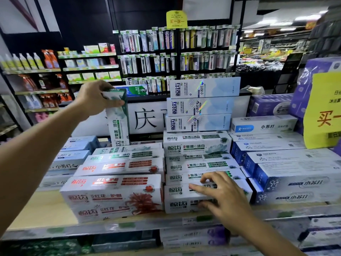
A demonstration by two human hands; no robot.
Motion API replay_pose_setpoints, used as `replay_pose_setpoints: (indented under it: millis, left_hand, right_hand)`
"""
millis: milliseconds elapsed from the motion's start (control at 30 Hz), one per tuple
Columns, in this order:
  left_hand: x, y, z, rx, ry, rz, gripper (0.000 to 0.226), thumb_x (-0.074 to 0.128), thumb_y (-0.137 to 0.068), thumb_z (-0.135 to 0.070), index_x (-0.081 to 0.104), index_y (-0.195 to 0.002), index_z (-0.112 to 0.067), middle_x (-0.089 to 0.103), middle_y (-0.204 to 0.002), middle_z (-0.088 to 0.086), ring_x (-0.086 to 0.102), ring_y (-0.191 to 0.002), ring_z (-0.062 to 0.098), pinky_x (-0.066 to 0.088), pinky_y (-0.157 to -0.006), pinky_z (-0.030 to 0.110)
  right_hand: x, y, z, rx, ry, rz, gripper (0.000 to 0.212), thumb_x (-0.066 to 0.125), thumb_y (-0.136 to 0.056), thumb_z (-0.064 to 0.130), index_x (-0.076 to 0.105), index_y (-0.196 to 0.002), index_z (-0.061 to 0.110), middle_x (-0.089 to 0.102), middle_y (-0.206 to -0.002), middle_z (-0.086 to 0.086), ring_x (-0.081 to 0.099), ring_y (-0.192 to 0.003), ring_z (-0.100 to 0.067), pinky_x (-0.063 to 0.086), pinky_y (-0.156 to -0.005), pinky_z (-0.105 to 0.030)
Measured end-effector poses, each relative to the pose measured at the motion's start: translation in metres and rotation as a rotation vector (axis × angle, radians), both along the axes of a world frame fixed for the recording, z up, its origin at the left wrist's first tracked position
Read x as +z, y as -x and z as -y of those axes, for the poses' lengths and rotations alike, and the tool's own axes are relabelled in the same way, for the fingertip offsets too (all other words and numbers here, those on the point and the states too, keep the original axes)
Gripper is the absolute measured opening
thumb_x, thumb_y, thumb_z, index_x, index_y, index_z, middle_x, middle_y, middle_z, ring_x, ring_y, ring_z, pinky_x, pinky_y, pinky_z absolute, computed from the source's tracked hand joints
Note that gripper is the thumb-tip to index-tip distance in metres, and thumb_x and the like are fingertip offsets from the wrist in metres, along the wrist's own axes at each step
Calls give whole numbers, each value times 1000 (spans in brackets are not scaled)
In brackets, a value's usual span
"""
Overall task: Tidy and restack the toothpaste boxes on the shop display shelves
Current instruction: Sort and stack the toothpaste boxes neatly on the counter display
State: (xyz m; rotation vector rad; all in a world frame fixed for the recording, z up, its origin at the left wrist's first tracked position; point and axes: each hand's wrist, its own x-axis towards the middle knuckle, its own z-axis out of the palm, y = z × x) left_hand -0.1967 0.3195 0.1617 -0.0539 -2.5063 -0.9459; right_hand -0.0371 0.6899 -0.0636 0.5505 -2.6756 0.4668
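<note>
The left hand (96,97) pinches the top of an upright green box (118,122) (far left). The right hand (221,194), fingers spread, rests on the near green stack (175,204).

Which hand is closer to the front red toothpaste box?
Right. The right hand rests on green boxes beside the red box; the left hand grips an upright box farther back.

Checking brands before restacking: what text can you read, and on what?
"洁白": upright green-and-white box in left hand.
"雪莲 洁白": flat green-and-white boxes.
"红花": red-and-white boxes.
"小苏打": white-and-blue box.
"DARLIE": green carton behind.
"买一送一": yellow hanging tag.
"庆": white sign.
Finer print blurred.
</note>
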Motion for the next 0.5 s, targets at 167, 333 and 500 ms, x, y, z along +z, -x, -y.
replay_pose_setpoints:
  millis: [167, 333, 500]
  left_hand:
    - [20, -21, 1, 27, -204, -175, 67, 89, -64, -41, 56, -118, -19, 61, -109, -6, 62, -87, 15, 52, -66, 24]
    - [22, -48, -21, -93, -530, -258, 55, 86, -75, -31, 50, -113, -13, 69, -104, 1, 74, -81, 10, 58, -63, 20]
    - [11, -68, -45, -312, -1020, -138, 54, 81, -77, -24, 52, -115, 0, 77, -97, 9, 76, -89, 23, 62, -72, 35]
  right_hand:
    - [3, -1, 1, 10, 1, 14, 63, 68, -82, 48, 32, -127, 74, 26, -122, 38, 20, -124, 9, 38, -104, -39]
    - [7, -2, 2, 24, 16, 38, 56, 67, -81, 55, 38, -125, 73, 31, -122, 37, 25, -122, 7, 39, -98, -34]
    - [21, 8, 0, 106, 74, 176, 46, 67, -75, 65, 57, -119, 60, 38, -114, 37, 36, -115, 6, 39, -97, -25]
